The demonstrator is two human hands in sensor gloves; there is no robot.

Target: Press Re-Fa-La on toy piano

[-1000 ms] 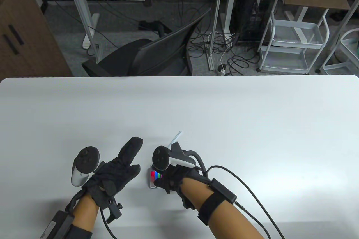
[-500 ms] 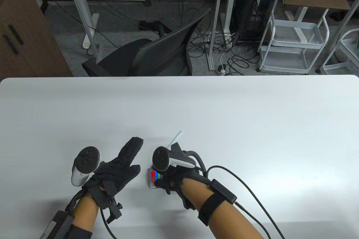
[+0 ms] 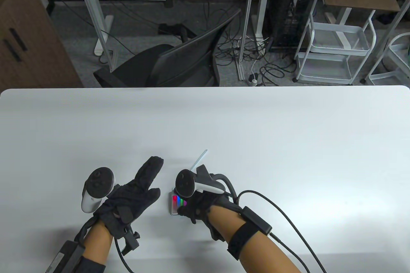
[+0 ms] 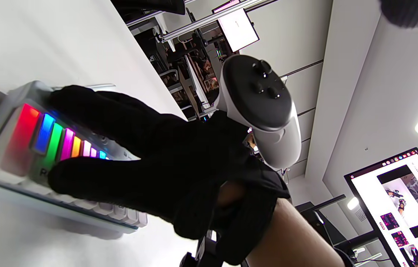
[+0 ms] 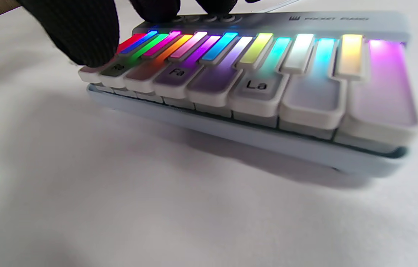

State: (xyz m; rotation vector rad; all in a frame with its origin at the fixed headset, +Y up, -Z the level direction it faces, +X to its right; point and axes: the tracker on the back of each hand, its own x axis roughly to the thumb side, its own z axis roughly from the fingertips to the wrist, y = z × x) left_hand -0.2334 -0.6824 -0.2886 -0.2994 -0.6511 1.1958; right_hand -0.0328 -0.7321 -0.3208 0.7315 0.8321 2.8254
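The toy piano [image 3: 174, 204] is a small pale-blue keyboard with rainbow-lit keys, near the table's front edge. In the right wrist view the piano [image 5: 268, 92] shows white keys marked Re [image 5: 117, 72], Fa [image 5: 175, 79] and La [image 5: 257, 92]. My right hand [image 3: 192, 205] arches over it. Its thumb [image 5: 79, 33] touches the left end of the keys, on the first white key beside Re; other fingertips [image 5: 157, 7] rest at the back buttons. The left wrist view shows the same thumb [image 4: 94, 181] across the white keys. My left hand [image 3: 153, 177] lies open on the table, left of the piano, apart from it.
The white table [image 3: 288, 141] spreads wide beyond and to the right. A thin pale stick [image 3: 200, 157] lies just behind the piano. A cable [image 3: 288, 218] trails from my right wrist. An office chair [image 3: 173, 61] stands past the far edge.
My right hand has shifted very slightly to the right over the piano. My left hand has not moved.
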